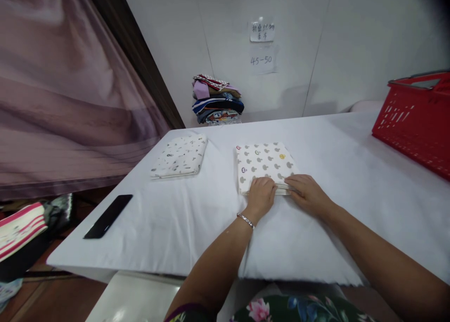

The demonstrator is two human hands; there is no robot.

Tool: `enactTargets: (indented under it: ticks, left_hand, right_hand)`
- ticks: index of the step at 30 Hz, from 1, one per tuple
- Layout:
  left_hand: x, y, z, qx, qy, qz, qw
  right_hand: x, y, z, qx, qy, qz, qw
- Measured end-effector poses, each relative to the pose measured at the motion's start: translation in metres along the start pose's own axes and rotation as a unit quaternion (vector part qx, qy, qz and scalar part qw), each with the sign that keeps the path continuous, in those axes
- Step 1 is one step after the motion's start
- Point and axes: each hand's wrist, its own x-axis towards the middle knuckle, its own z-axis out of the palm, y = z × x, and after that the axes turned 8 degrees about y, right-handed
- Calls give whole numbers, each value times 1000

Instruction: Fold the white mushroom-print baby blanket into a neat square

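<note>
A folded white cloth (pixel 262 160) printed with grey, yellow and purple mushroom-like shapes lies flat in front of me on the white-covered table (pixel 168 219). My left hand (pixel 261 195) has its fingers curled over the near edge of this cloth, with a silver bracelet at the wrist. At the near right corner, my right hand (pixel 307 193) grips the stacked layers, thumb below and fingers on top. Farther left lies a second folded white cloth (pixel 181 157) with small dark prints, apart from both hands.
A black phone-like slab (pixel 108 216) lies near the table's left edge. At the right stands a red plastic basket (pixel 415 125). A pile of folded fabrics (pixel 218 101) rises behind the table's far edge, against a wall with two paper notes (pixel 262 45). A pink curtain (pixel 70 87) hangs at left.
</note>
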Motion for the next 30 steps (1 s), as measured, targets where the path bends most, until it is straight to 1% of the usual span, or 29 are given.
enactTargets:
  ticks: [8, 14, 23, 30]
  left_hand:
    - [1, 1, -1, 35, -21, 33, 999]
    - [0, -3, -3, 43, 6, 0, 999]
    - [2, -5, -7, 61, -25, 1, 998]
    - [-2, 1, -14, 25, -34, 46, 998]
  right_hand:
    - [2, -2, 5, -34, 19, 16, 999]
    - [2, -1, 6, -46, 15, 23, 999]
    - [2, -4, 4, -56, 13, 9, 998]
    - [-2, 0, 7, -56, 11, -1, 998]
